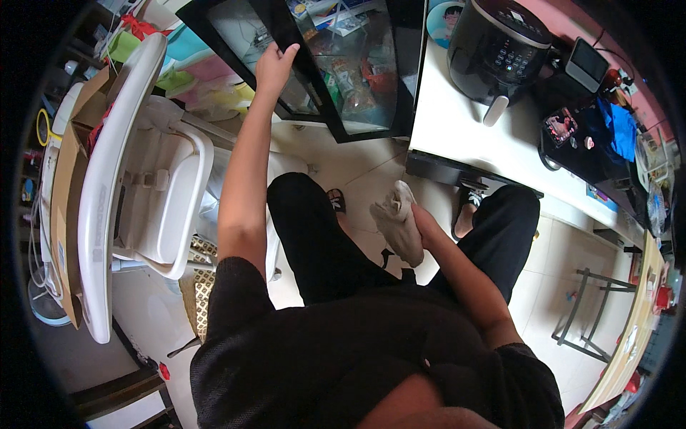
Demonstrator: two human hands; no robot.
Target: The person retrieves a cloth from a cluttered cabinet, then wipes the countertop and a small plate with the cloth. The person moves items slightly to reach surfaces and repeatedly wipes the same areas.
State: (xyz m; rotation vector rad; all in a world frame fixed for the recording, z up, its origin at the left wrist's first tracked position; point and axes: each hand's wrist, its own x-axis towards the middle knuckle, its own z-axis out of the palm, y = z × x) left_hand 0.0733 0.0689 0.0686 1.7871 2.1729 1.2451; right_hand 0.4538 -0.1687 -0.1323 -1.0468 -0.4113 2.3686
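Observation:
My left hand (pixel 275 69) grips the edge of a black-framed glass door (pixel 236 32), thumb toward the right. Behind the glass of the cabinet (pixel 394 64), packets (pixel 351 88) and other goods are partly visible. In my right hand (pixel 426 221) is a crumpled grey-beige cloth (pixel 399 228), held low between my knees. The fingers beneath the cloth are hidden.
On the right, a white countertop (pixel 437 118) carries a black air fryer (pixel 498 51), a small display (pixel 587 64) and a phone (pixel 560 127). A white high chair (pixel 171 214) stands close on the left. A dark metal frame (pixel 579 308) stands on the tiled floor (pixel 530 263).

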